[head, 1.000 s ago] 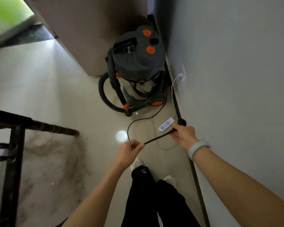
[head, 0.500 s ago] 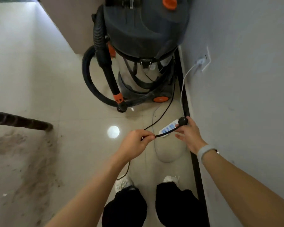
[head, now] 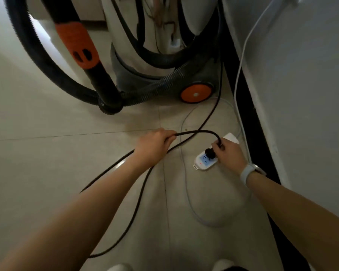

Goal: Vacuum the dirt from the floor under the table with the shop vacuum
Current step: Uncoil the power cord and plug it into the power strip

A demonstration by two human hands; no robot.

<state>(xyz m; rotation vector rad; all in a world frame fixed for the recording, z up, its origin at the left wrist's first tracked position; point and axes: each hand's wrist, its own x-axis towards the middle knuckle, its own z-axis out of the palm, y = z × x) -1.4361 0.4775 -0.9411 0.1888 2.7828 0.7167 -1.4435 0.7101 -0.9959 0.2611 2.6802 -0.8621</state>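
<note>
Right hand (head: 228,151) pinching plug (head: 210,152) at power strip (head: 205,162), apparently for powering the vacuum (head: 164,61). Left hand (head: 155,142) gripping cord (head: 196,132), keeping slack clear.

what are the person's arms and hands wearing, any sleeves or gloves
No sleeves and no gloves: both forearms are bare up to the frame edge. The left hand wears nothing. Just behind the right hand, the wrist carries a pale, smooth wristband with a rounded oblong face. No rings are visible.

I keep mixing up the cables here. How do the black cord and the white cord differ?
The black cord is dark, held by the left hand, its plug under the right hand at the power strip. The white cord is pale, untouched, climbing the wall. Both trail across the floor.
</note>
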